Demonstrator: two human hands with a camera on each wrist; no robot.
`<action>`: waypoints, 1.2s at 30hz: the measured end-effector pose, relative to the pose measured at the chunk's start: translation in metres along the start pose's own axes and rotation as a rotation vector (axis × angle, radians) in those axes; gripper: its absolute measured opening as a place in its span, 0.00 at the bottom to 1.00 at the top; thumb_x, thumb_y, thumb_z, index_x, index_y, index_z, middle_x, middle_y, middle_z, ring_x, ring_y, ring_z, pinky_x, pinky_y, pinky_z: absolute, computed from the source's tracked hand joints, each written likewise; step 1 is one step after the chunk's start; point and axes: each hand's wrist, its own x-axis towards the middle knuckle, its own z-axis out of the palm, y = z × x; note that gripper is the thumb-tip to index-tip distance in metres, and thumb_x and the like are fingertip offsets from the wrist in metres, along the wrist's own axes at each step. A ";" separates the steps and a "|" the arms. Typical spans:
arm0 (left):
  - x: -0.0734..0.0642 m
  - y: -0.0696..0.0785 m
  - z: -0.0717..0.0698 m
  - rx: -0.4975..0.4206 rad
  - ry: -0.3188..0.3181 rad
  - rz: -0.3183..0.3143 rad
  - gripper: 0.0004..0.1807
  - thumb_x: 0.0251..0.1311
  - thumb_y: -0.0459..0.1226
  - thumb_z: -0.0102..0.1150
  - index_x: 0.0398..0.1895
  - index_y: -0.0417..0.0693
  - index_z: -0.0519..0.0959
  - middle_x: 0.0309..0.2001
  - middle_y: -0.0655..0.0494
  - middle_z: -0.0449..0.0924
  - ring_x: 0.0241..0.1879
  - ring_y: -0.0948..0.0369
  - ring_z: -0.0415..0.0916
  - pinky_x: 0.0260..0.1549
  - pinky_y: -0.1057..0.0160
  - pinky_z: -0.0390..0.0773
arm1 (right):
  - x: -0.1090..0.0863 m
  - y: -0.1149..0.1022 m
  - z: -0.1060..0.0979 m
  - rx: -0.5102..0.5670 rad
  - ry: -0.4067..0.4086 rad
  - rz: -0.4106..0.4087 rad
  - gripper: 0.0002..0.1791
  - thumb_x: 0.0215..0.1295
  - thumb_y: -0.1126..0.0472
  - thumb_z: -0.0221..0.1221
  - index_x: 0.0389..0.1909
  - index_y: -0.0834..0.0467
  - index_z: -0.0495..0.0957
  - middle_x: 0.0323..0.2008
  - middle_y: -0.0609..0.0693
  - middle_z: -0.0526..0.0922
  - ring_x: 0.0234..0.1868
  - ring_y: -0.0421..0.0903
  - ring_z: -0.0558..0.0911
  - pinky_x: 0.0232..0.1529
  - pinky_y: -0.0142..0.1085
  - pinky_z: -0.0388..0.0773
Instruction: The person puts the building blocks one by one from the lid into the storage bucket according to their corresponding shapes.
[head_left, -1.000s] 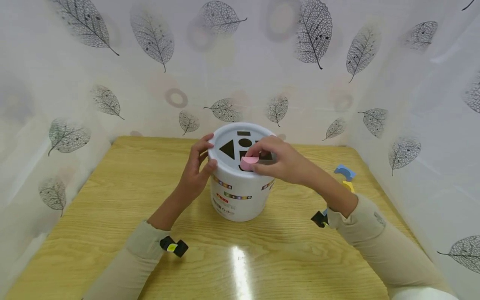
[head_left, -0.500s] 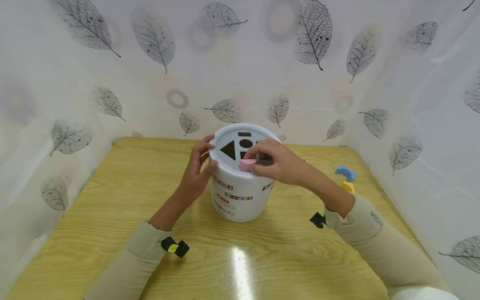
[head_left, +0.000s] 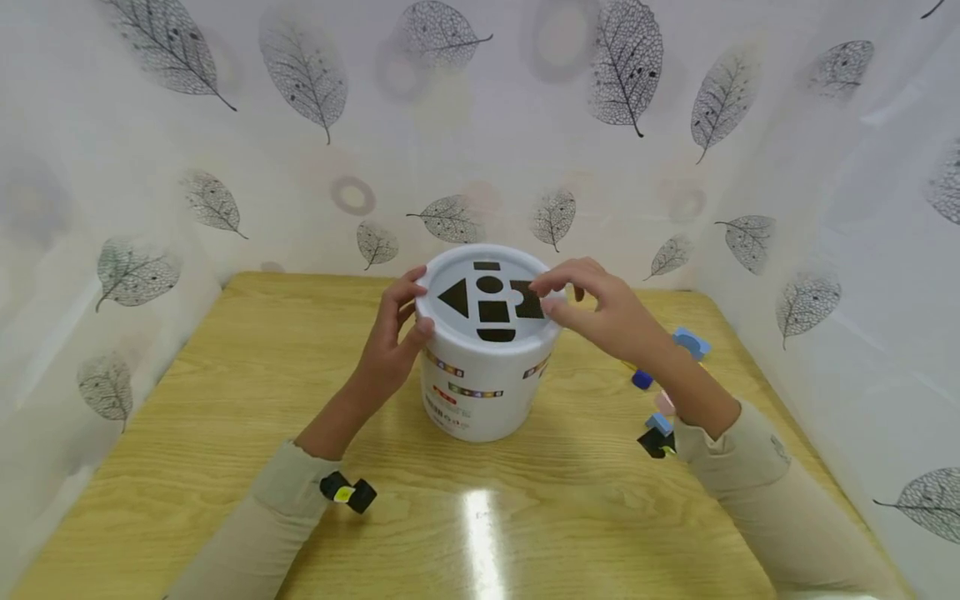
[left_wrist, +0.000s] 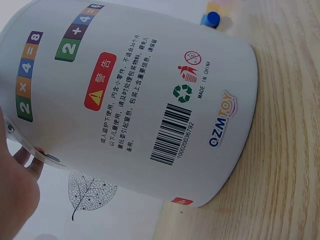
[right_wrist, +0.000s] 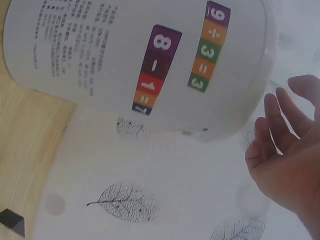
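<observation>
A white toy bucket [head_left: 480, 408] stands upright on the table, printed with sums and a barcode. Dark shape slots pierce its lid [head_left: 450, 321], among them a triangle, a circle, a square and an arch. My left hand [head_left: 390, 337] grips the rim from the left, thumb in front and fingers farther round. Over the lid's right edge hovers my right hand [head_left: 600, 304], thumb and fingers parted with nothing between them. In the right wrist view that hand [right_wrist: 285, 140] shows loosely bent fingers beside the bucket's top. No pink block shows on the lid.
Right of the bucket lie several blocks, partly behind the right forearm: a light blue arch [head_left: 692, 343], a dark blue block [head_left: 642, 380], a pink block [head_left: 664, 404] and a light blue block [head_left: 660, 423]. A leaf-patterned curtain [head_left: 480, 150] encloses the wooden table [head_left: 300, 350].
The pink half-round block that my right hand pinched sank into the front slot and is out of sight. The right hand let go and moved right; the left hand stayed on the rim.
</observation>
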 end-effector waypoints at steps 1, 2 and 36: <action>0.000 0.000 0.000 0.002 -0.001 -0.002 0.39 0.69 0.62 0.50 0.64 0.38 0.59 0.77 0.52 0.53 0.76 0.52 0.54 0.71 0.43 0.60 | -0.002 0.004 -0.003 -0.007 0.019 0.005 0.14 0.73 0.56 0.59 0.55 0.52 0.81 0.52 0.44 0.80 0.53 0.45 0.71 0.48 0.38 0.69; 0.000 0.000 0.000 0.003 -0.002 -0.002 0.39 0.69 0.62 0.50 0.64 0.38 0.59 0.78 0.52 0.53 0.76 0.52 0.54 0.71 0.42 0.60 | -0.005 0.009 -0.006 -0.009 0.036 0.015 0.14 0.74 0.56 0.59 0.56 0.52 0.81 0.52 0.43 0.80 0.52 0.45 0.72 0.47 0.36 0.69; -0.001 -0.001 0.001 0.003 -0.001 -0.002 0.39 0.69 0.63 0.49 0.64 0.39 0.59 0.78 0.52 0.53 0.75 0.51 0.55 0.71 0.41 0.59 | -0.031 0.172 -0.028 -0.095 -0.121 0.380 0.29 0.72 0.52 0.61 0.70 0.57 0.68 0.62 0.61 0.75 0.57 0.55 0.72 0.51 0.49 0.73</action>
